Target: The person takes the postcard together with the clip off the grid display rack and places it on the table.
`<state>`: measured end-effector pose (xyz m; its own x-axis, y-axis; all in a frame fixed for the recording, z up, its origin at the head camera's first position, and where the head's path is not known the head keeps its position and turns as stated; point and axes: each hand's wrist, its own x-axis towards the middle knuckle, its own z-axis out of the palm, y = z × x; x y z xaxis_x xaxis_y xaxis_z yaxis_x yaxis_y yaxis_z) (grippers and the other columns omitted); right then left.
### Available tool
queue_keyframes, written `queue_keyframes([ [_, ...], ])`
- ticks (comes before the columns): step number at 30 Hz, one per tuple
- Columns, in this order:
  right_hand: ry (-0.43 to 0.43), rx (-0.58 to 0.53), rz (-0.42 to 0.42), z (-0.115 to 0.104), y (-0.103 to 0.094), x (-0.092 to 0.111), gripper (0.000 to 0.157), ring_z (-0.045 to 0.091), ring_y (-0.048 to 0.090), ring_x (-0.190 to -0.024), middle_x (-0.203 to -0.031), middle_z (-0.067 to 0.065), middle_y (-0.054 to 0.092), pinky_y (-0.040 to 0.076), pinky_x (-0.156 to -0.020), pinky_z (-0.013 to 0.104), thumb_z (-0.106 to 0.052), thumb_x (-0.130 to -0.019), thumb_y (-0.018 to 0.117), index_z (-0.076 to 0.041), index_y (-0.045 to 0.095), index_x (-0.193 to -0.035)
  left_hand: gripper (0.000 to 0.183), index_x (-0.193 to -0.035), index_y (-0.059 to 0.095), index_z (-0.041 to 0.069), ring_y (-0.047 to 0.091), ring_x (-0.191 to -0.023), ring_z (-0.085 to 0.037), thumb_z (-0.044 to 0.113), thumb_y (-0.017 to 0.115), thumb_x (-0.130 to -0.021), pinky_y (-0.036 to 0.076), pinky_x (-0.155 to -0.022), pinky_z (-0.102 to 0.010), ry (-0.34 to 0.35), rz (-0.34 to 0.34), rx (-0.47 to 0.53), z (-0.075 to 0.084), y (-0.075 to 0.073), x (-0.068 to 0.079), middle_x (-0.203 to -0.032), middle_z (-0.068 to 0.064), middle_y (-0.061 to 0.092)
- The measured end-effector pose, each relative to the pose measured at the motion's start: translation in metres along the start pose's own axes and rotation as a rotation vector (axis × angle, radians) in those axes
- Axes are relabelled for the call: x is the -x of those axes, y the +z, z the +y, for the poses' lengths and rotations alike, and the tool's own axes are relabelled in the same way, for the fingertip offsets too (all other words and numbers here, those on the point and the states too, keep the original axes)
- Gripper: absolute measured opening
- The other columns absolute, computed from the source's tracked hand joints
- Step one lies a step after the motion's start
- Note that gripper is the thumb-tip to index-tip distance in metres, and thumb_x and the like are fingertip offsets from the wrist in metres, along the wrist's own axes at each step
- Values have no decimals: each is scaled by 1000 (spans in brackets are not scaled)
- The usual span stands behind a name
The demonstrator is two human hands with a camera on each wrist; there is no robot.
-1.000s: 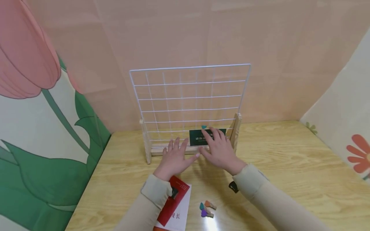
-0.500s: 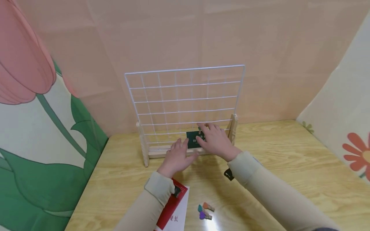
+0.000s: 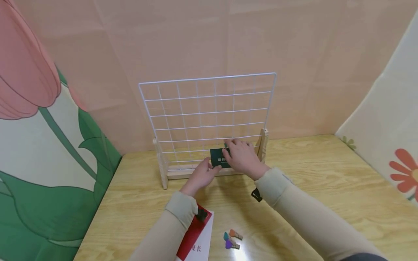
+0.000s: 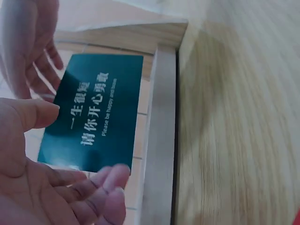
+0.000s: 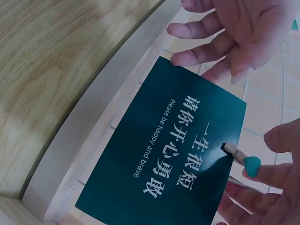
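Note:
A dark green card (image 3: 217, 156) with white lettering hangs low on a white wire grid (image 3: 207, 78). A small wooden clip with a teal heart (image 5: 252, 166) grips the card's top edge. At the card's left edge is my left hand (image 3: 201, 174), its fingertips right at the lower corner and its thumb apart from its fingers. My right hand (image 3: 243, 156) reaches around the card's right side; its thumb is on the near side of the heart clip and its loosely bent fingers go partly behind the card. In the head view this hand hides the card's right part.
The grid stands in a wooden base (image 3: 176, 175) on a wood-grain table (image 3: 313, 188). Nearer lie a red booklet (image 3: 195, 233) over a white one (image 3: 203, 243), partly under the left sleeve, and heart clips in orange (image 3: 232, 232), teal (image 3: 226, 236) and purple (image 3: 228, 244).
My right hand has shifted from the card's front toward the clip and right side. My left hand's fingers, spread before the base earlier, have drawn in to the card's left edge.

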<state>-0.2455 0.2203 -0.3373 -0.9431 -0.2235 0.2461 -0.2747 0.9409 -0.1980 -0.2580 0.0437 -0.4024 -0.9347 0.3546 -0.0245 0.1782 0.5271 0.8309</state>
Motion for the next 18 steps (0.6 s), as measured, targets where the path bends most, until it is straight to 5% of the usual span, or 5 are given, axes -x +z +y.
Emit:
queue_keyframes([
  [6, 6, -3, 18, 2, 2, -1, 46, 46, 58, -125, -140, 25, 59, 40, -103, 67, -29, -109, 51, 1, 55, -144, 48, -145, 49, 0, 65, -89, -29, 28, 58, -106, 48, -63, -30, -16, 40, 164, -3, 1, -9, -105, -12, 61],
  [18, -46, -69, 126, 13, 6, -5, 30, 36, 70, -104, -111, 12, 75, 45, -92, 61, -30, -109, 53, -9, 72, -118, 23, -121, 64, -2, 65, -81, -21, 13, 55, -105, 53, -71, -33, 36, 210, 70, -1, -5, -13, -97, -10, 67],
])
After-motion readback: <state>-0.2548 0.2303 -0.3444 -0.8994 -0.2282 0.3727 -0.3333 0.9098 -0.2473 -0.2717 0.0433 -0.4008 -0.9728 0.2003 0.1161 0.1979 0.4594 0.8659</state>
